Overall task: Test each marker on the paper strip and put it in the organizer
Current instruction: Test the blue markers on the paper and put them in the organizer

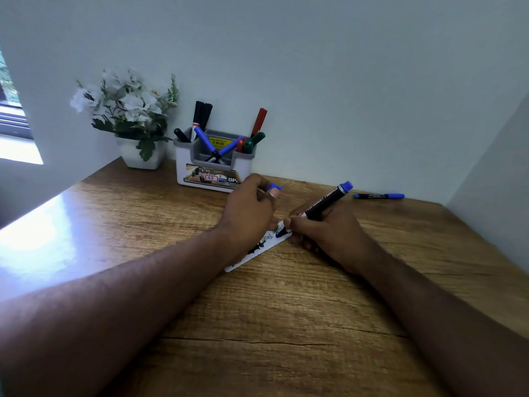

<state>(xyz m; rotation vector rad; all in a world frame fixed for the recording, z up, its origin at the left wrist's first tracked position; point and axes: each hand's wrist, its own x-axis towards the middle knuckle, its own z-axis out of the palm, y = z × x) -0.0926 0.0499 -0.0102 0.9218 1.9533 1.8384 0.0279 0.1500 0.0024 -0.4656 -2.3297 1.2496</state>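
My right hand (320, 233) grips a black marker with a blue end (326, 200), its blue tip pressed onto a white paper strip (257, 250) that lies slanted on the wooden desk and bears black, green and blue scribbles. My left hand (249, 213) rests on the strip's far end and is closed around a blue cap (274, 187). A white and grey organizer (186, 167) stands at the back against the wall, holding several black, blue, red and green markers. One more blue-capped marker (378, 196) lies flat on the desk at the back right.
A white pot of white artificial flowers (131, 116) stands left of the organizer. Walls close the desk (286, 325) at the back and right. A bright window glares at the far left, reflecting on the desk's left part.
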